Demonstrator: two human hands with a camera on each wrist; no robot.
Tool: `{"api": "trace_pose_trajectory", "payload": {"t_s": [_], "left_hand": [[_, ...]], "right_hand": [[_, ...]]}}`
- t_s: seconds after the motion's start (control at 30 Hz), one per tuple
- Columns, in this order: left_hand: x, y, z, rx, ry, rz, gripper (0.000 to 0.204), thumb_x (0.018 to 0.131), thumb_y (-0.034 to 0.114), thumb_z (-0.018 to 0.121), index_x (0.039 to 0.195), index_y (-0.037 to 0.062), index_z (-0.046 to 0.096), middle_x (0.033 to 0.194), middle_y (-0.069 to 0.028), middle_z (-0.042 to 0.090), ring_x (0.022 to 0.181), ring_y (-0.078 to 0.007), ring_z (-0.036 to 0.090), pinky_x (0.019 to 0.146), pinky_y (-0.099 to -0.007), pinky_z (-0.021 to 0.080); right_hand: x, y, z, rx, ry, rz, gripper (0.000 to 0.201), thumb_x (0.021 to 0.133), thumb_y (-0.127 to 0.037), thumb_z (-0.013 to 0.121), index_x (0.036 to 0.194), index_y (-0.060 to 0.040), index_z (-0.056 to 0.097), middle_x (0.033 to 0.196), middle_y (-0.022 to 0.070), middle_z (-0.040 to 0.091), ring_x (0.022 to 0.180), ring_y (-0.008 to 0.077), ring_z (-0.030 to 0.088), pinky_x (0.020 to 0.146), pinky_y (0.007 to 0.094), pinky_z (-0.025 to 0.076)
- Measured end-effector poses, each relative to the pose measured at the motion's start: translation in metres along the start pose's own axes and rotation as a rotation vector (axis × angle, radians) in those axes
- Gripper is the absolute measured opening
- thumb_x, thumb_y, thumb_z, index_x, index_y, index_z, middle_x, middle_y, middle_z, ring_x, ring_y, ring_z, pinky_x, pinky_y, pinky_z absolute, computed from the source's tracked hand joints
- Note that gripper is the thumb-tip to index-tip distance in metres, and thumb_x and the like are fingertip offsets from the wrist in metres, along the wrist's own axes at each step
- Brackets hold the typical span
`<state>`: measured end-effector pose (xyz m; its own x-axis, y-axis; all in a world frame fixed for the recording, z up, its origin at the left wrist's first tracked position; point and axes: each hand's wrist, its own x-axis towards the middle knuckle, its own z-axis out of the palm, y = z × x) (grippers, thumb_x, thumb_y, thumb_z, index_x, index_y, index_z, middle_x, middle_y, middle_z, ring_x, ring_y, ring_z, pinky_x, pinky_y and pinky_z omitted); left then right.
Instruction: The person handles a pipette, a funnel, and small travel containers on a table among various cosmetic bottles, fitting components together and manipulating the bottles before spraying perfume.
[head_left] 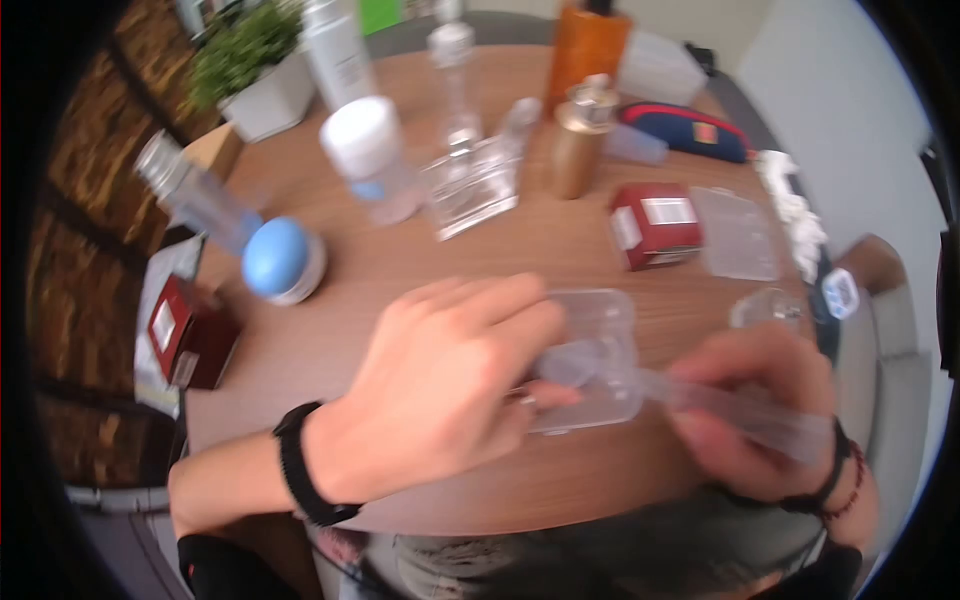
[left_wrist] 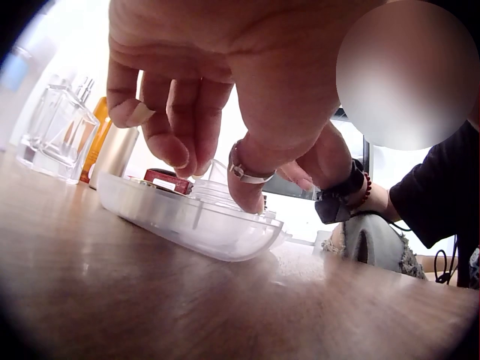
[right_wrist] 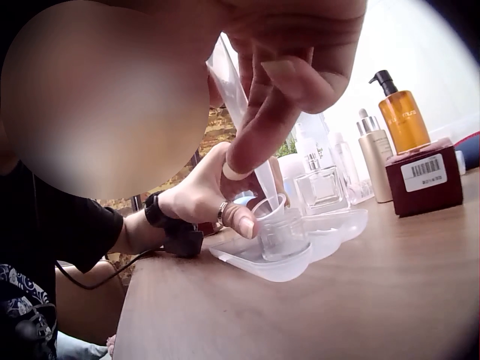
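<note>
A small clear jar (right_wrist: 285, 238) stands in a shallow translucent plastic case (head_left: 608, 312) on the table. My left hand (head_left: 450, 370), with a ring on the thumb, reaches over the case and holds the jar between thumb and fingers. Between the thumb and fingers of my right hand (head_left: 760, 390) is a long translucent plastic piece (head_left: 745, 410). In the right wrist view, this piece slants down, its lower end at a small round rim (right_wrist: 271, 202) over the jar. The fingers partly hide both things.
A blue-capped jar (head_left: 278, 258), a white-capped jar (head_left: 362, 138) and a glass perfume bottle (head_left: 475, 190) stand beyond the left hand. Farther right are a gold bottle (head_left: 580, 140), an amber pump bottle (right_wrist: 403, 116), a red box (head_left: 660, 228) and a clear plastic tray (head_left: 738, 235).
</note>
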<state>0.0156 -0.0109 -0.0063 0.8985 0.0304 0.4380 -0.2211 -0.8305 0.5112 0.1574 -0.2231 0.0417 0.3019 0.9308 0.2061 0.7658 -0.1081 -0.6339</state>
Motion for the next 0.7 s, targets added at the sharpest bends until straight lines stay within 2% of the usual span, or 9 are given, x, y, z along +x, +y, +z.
{"api": "trace_pose_trajectory", "payload": {"t_s": [0.07,0.13,0.2,0.23,0.3,0.37,0.5,0.7], "left_hand": [[-0.002,0.002,-0.002,0.045,-0.015,-0.091,0.031,0.067,0.016,0.089,0.086,0.0030,0.068,0.071,-0.0091,0.057,0.063,-0.0260,0.060,0.055,-0.0369,0.044],[0.000,0.006,-0.001,0.081,-0.015,-0.087,0.033,0.068,0.025,0.087,0.084,0.0048,0.065,0.072,-0.0073,0.057,0.063,-0.0298,0.059,0.058,-0.0393,0.045],[-0.001,0.004,0.003,0.067,0.029,-0.090,0.035,0.065,0.026,0.090,0.080,0.0050,0.067,0.068,-0.0067,0.057,0.060,-0.0274,0.059,0.057,-0.0379,0.045],[0.000,0.006,0.005,0.066,0.028,-0.093,0.035,0.064,0.026,0.091,0.079,0.0050,0.067,0.068,-0.0065,0.057,0.060,-0.0267,0.059,0.057,-0.0375,0.044],[0.000,0.008,0.007,0.073,0.045,-0.094,0.035,0.063,0.026,0.091,0.077,0.0050,0.067,0.068,-0.0062,0.058,0.060,-0.0260,0.059,0.056,-0.0371,0.044],[-0.001,0.007,0.007,0.028,0.026,-0.178,0.029,0.062,0.012,0.086,0.072,0.0028,0.061,0.069,-0.0092,0.055,0.063,-0.0270,0.057,0.057,-0.0361,0.041],[-0.001,0.012,0.010,0.071,0.049,-0.156,0.029,0.058,0.011,0.085,0.072,0.0028,0.060,0.068,-0.0095,0.055,0.063,-0.0273,0.058,0.057,-0.0367,0.042],[-0.003,0.010,0.011,0.093,0.070,-0.150,0.027,0.056,0.007,0.081,0.074,0.0040,0.061,0.066,-0.0096,0.057,0.061,-0.0297,0.057,0.058,-0.0385,0.042]], "right_hand": [[0.002,0.003,0.007,0.144,-0.031,0.020,0.027,0.084,-0.012,0.078,0.107,-0.0049,0.067,0.087,0.0082,0.069,0.072,0.0178,0.069,0.060,0.0266,0.052],[0.007,0.006,0.008,0.013,0.028,-0.171,0.024,0.089,-0.021,0.074,0.108,-0.0152,0.061,0.085,0.0052,0.066,0.064,0.0288,0.066,0.053,0.0369,0.051],[0.008,0.003,0.009,0.026,0.075,-0.243,0.017,0.094,-0.022,0.069,0.103,-0.0128,0.059,0.088,0.0068,0.065,0.069,0.0323,0.065,0.056,0.0409,0.050],[0.006,0.006,0.006,-0.044,0.096,-0.222,0.017,0.094,-0.022,0.069,0.103,-0.0128,0.059,0.088,0.0068,0.065,0.069,0.0323,0.065,0.056,0.0409,0.050],[0.007,0.009,0.007,0.041,0.151,-0.343,0.023,0.089,-0.018,0.077,0.106,-0.0099,0.065,0.090,0.0025,0.066,0.064,0.0226,0.065,0.050,0.0321,0.048],[0.008,0.011,0.009,0.038,0.142,-0.336,0.023,0.090,-0.019,0.076,0.106,-0.0094,0.064,0.089,0.0030,0.066,0.063,0.0232,0.064,0.050,0.0322,0.047],[0.003,0.007,0.002,0.151,0.169,-0.374,0.021,0.092,-0.019,0.073,0.107,-0.0082,0.064,0.087,0.0048,0.065,0.060,0.0239,0.062,0.050,0.0318,0.045],[0.000,0.006,0.000,0.157,0.128,-0.343,0.019,0.092,-0.018,0.071,0.107,-0.0076,0.064,0.085,0.0065,0.064,0.058,0.0248,0.060,0.050,0.0318,0.044]]}}
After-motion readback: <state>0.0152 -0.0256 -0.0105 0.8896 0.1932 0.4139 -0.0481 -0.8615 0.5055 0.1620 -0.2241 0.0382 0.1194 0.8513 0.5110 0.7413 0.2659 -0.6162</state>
